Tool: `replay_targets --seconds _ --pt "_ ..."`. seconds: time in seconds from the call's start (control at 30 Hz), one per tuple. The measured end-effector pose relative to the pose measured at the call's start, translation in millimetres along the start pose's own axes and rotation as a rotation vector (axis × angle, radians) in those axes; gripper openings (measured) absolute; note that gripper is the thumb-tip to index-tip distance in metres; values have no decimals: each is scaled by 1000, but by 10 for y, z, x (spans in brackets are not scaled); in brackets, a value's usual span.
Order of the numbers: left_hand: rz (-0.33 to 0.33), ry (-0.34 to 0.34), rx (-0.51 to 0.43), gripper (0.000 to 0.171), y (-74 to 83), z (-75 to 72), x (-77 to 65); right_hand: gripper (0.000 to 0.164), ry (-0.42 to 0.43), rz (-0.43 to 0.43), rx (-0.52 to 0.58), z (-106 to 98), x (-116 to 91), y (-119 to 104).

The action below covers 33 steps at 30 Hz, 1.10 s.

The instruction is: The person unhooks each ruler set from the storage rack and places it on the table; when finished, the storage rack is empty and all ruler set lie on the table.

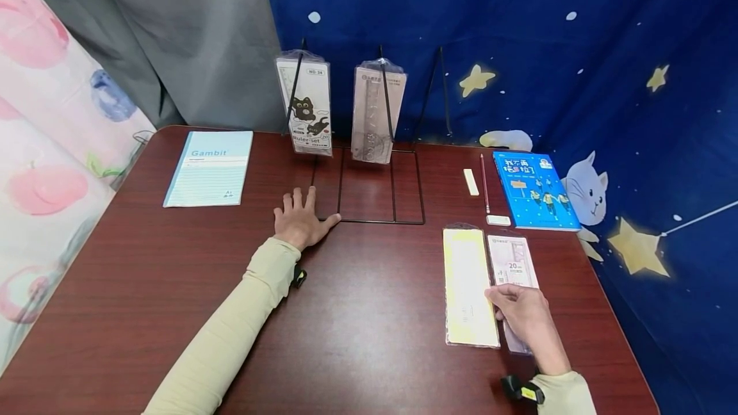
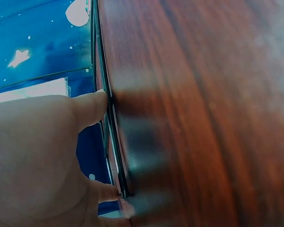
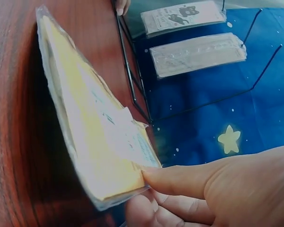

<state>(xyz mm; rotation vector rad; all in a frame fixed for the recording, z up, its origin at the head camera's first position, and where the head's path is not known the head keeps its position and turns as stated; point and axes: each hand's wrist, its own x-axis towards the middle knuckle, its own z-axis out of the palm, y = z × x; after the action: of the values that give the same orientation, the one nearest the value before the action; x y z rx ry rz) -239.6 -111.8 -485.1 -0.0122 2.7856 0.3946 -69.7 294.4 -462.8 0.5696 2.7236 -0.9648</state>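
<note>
My right hand (image 1: 524, 316) pinches the long right edge of a flat yellow-and-white plastic package (image 1: 469, 287) between thumb and fingers. In the right wrist view this package (image 3: 94, 127) tilts up from the table. Partly under the hand lies a pink ruler package (image 1: 513, 258) marked 20. With fingers spread, my left hand (image 1: 300, 219) rests at the front left corner of a black wire rack (image 1: 380, 221), its thumb touching the base wire. On the rack's hooks hang a ruler set with black cats (image 1: 311, 107) and a pinkish ruler package (image 1: 375, 114); a third hook is bare.
A Gambit notebook (image 1: 209, 168) lies at the back left of the table. Toward the back right are a white eraser (image 1: 471, 182), a dark red pencil (image 1: 484, 184), a second eraser (image 1: 498, 220) and a blue book (image 1: 536, 191). Curtains (image 1: 576, 50) hang behind the table.
</note>
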Motion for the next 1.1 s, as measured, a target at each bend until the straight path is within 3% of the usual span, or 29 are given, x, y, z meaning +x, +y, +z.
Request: replay_targets --seconds 0.5,0.8,0.93,1.1 --pt "3 20 6 94 38 -51 -81 31 -2 18 -76 9 -24 -20" --pt "-2 21 2 93 43 -66 -86 37 -13 54 -77 -102 -12 -89" --pt "-5 9 9 95 27 -38 -46 37 21 -13 -72 -139 27 -166" --pt "-7 -7 9 98 -12 11 30 36 89 -183 -73 -137 148 -346"
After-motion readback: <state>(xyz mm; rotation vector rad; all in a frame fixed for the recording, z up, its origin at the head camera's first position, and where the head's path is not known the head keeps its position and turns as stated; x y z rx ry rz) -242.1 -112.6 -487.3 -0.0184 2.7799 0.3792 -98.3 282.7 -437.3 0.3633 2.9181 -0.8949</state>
